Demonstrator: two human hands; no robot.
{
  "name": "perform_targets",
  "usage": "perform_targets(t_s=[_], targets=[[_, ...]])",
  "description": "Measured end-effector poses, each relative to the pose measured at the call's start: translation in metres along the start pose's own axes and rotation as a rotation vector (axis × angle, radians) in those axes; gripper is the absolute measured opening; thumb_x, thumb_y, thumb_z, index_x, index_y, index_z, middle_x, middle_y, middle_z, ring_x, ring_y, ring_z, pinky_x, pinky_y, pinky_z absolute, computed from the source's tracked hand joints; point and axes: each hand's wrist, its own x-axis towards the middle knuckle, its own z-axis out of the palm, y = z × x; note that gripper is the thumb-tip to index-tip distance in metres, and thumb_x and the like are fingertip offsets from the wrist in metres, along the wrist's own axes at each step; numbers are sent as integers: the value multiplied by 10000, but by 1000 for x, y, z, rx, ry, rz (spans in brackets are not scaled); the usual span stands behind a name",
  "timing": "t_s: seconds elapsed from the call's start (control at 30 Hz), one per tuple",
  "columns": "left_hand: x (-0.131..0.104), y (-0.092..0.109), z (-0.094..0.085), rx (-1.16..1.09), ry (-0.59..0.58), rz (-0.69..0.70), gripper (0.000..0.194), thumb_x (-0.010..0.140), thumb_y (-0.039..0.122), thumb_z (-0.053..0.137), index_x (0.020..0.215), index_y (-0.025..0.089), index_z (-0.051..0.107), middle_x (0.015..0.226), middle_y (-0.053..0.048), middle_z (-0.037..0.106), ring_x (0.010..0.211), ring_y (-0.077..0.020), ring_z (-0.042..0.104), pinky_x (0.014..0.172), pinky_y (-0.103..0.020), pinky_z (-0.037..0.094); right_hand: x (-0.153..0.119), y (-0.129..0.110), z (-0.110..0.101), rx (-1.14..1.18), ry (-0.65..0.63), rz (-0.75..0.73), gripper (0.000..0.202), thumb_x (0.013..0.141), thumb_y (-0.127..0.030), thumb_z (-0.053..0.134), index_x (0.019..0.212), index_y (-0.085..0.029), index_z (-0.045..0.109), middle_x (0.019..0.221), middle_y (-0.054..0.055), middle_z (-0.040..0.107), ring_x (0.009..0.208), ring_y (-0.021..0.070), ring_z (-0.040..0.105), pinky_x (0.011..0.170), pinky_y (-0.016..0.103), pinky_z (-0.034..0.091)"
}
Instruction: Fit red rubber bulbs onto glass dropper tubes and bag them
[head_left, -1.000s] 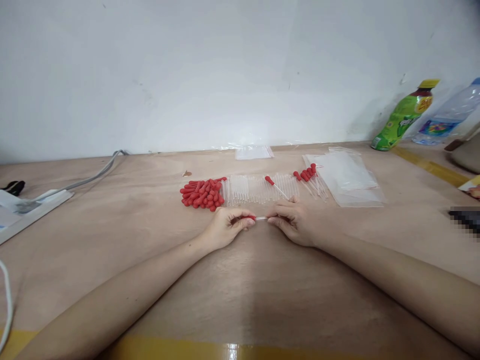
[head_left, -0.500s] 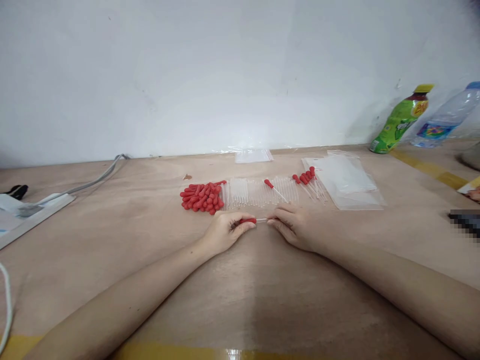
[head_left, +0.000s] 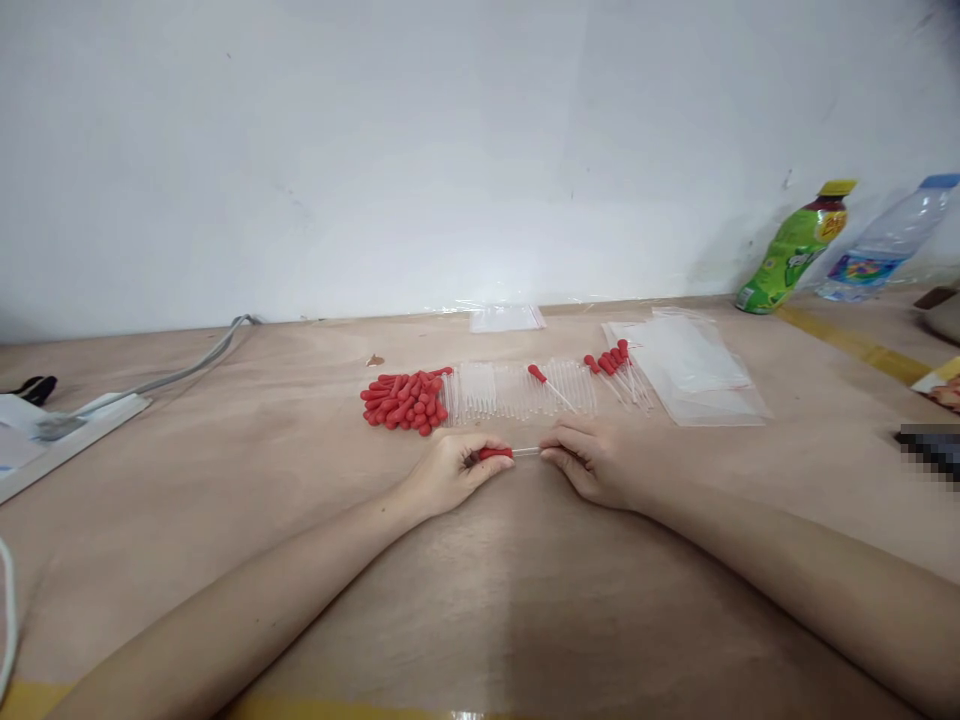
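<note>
My left hand (head_left: 454, 470) is closed, thumb and fingers pinching a red rubber dropper bulb (head_left: 496, 453). From the bulb's right end runs a thin clear glass tube (head_left: 526, 451), its far end pinched by my right hand (head_left: 589, 460). Just beyond my left hand lies a pile of red rubber bulbs (head_left: 405, 402). Beside it, a row of clear glass tubes (head_left: 510, 388) lies side by side, with one red-bulbed dropper (head_left: 538, 374) across it. Several more red-bulbed droppers (head_left: 616, 362) lie together farther right.
Clear plastic bags (head_left: 694, 365) lie flat at the right, and another bag (head_left: 508, 318) is by the wall. A green bottle (head_left: 795, 250) and a clear water bottle (head_left: 885, 245) stand at the back right. At the left are a grey cable (head_left: 195, 365) and a white power strip (head_left: 105, 412).
The view has shifted slightly. My right hand has moved a little away from the bulb, so slightly more of the glass tube shows between my hands.
</note>
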Motion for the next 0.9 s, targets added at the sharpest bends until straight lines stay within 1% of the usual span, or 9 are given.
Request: perform_targets(t_s=[0.1, 0.17, 0.43, 0.7, 0.8, 0.9], targets=[[-1, -2, 1, 36, 2, 20, 180, 790, 311, 564, 864, 177, 660, 755, -30, 676, 616, -121, 576, 558, -224, 428, -1, 2, 8, 49, 21, -12, 207, 867, -195, 378, 812, -158, 575, 715, 50, 569, 656, 132, 511, 607, 246, 401], [-2, -3, 1, 41, 11, 37, 187, 788, 316, 566, 871, 172, 654, 759, -35, 674, 633, -127, 584, 566, -227, 434, 0, 1, 9, 67, 13, 0, 213, 871, -204, 377, 818, -155, 577, 717, 52, 575, 652, 130, 515, 598, 244, 398], [-3, -4, 1, 56, 5, 92, 198, 793, 309, 562, 892, 158, 642, 796, -52, 680, 693, -143, 611, 616, -241, 461, 6, -12, 5, -30, -84, 91, 228, 862, -204, 405, 743, -156, 593, 671, 40, 611, 603, 120, 527, 555, 225, 357], [-3, -7, 2, 75, 45, 159, 181, 794, 297, 562, 894, 169, 642, 807, -54, 686, 720, -155, 626, 631, -249, 474, 8, -12, 3, 24, -182, 192, 241, 869, -208, 400, 688, -167, 554, 616, 15, 578, 550, 106, 497, 528, 217, 323], [-3, -8, 2, 96, 29, 178, 180, 792, 305, 565, 886, 170, 637, 793, -53, 677, 715, -158, 617, 635, -254, 471, 11, -14, -1, 55, -235, 171, 257, 877, -229, 395, 673, -165, 540, 623, 16, 571, 561, 107, 490, 532, 219, 333], [-2, -6, 1, 97, -5, 162, 173, 802, 297, 550, 903, 178, 624, 798, -45, 655, 721, -152, 597, 653, -255, 467, 14, -15, -10, 54, -306, 119, 209, 856, -203, 416, 709, -170, 561, 704, 27, 604, 644, 126, 520, 584, 236, 364]])
